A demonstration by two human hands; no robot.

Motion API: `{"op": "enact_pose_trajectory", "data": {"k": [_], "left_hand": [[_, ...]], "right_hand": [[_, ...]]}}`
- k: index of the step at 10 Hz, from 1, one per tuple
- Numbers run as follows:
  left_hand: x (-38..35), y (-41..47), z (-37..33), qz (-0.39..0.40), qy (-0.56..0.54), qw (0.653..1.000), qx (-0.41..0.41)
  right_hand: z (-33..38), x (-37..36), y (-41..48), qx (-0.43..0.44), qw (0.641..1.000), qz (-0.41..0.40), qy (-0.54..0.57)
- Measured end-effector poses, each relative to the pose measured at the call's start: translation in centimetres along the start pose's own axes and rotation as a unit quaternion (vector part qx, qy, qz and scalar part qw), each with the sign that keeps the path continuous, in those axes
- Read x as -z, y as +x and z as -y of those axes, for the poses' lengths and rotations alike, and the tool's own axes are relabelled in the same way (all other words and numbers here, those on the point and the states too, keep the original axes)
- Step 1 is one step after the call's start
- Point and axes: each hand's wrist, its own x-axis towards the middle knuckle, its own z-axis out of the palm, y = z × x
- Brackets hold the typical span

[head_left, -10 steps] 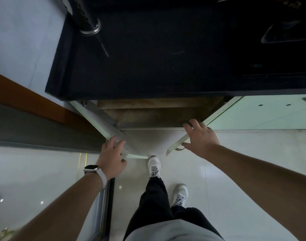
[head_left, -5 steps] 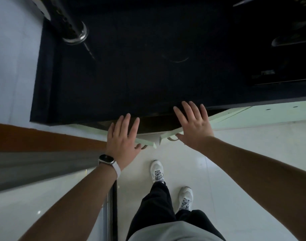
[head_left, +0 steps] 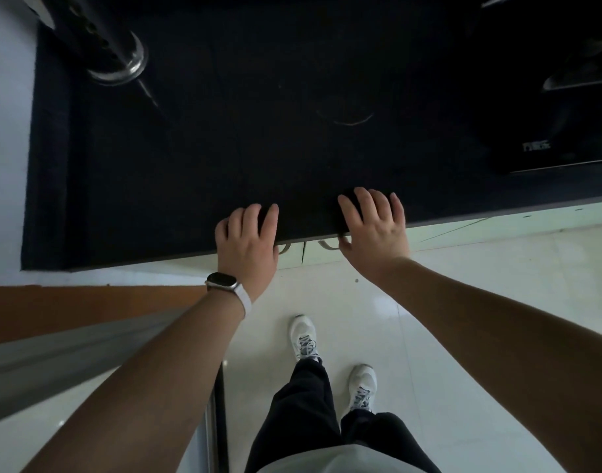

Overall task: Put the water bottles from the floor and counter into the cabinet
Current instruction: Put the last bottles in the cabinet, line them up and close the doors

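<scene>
The cabinet (head_left: 463, 230) sits under the black counter (head_left: 258, 148) — its pale green doors (head_left: 318, 259) closed, two of them meeting at a thin vertical seam, a curved metal handle (head_left: 328, 246) on each side of it. Below lies the glossy white tiled floor (head_left: 497, 285).

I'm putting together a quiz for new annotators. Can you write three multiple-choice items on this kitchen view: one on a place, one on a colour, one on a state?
1. Where is the dark-faced smartwatch with the white strap?
A) right wrist B) left wrist C) on the counter
2. What colour is the flat countertop?
A) black B) white C) red
3. How do the pale green cabinet doors stand?
A) wide open B) taken off C) swung in, with a thin seam between them

Answers: B, it sits just behind the left hand; A, the slab is dark all across; C, both faces lie flush under the counter edge, where the right hand rests.
</scene>
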Motion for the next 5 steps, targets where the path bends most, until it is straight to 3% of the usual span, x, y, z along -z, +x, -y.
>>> {"op": "enact_pose_trajectory", "data": {"k": [2, 4, 5], "left_hand": [[1.0, -0.3, 0.5, 0.016, -0.002, 1.000, -0.018], [4.1, -0.4, 0.5, 0.061, -0.058, 0.996, -0.026], [6.6, 0.4, 0.9, 0.041, -0.068, 0.997, -0.025]], "right_hand": [[0.0, 0.6, 0.2, 0.002, 1.000, 0.014, -0.016], [0.2, 4.5, 0.0, 0.022, 0.997, 0.078, -0.016], [0.1, 7.6, 0.4, 0.014, 0.997, 0.069, -0.012]]}}
